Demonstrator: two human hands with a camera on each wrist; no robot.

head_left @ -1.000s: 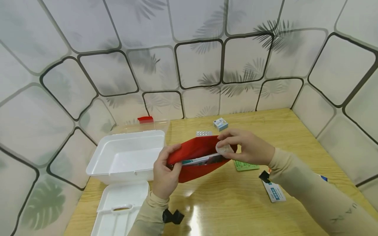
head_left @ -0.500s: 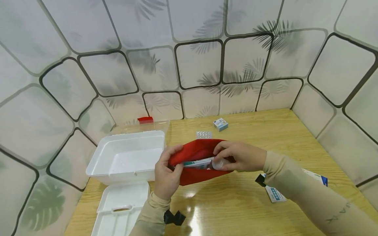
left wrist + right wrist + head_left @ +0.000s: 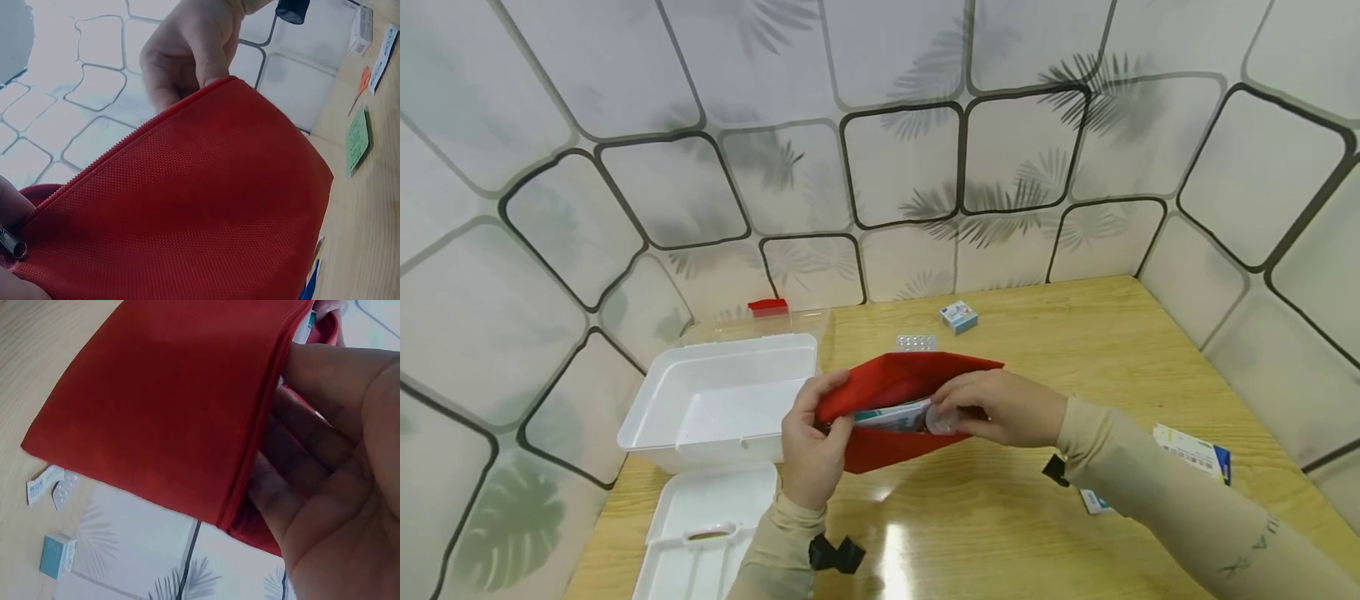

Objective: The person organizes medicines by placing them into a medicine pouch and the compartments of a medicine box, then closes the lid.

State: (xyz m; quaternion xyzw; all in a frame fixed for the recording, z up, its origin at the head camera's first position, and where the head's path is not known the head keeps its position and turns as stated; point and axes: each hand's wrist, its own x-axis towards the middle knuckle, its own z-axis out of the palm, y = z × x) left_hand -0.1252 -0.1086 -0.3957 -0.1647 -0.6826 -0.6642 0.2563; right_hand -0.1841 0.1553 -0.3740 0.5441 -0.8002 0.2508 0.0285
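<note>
A red zippered pouch is held above the table with its mouth spread open. My left hand grips its left end, thumb on the near side, close to the zipper pull. Inside the pouch, flat white-and-teal packets lie lengthwise. My right hand reaches into the right side of the mouth and pinches a round, translucent whitish item beside those packets. In the right wrist view the fingertips are hidden behind the pouch's red wall.
A white box stands at left, with a white tray before it. Behind the pouch lie a blister pack and a small blue-white box. A white-and-blue box lies at right. The left wrist view shows a green card.
My right hand has moved down and left, bringing the round item from the pouch's right edge into its mouth beside the packets. My left hand keeps its grip with only a small shift.
</note>
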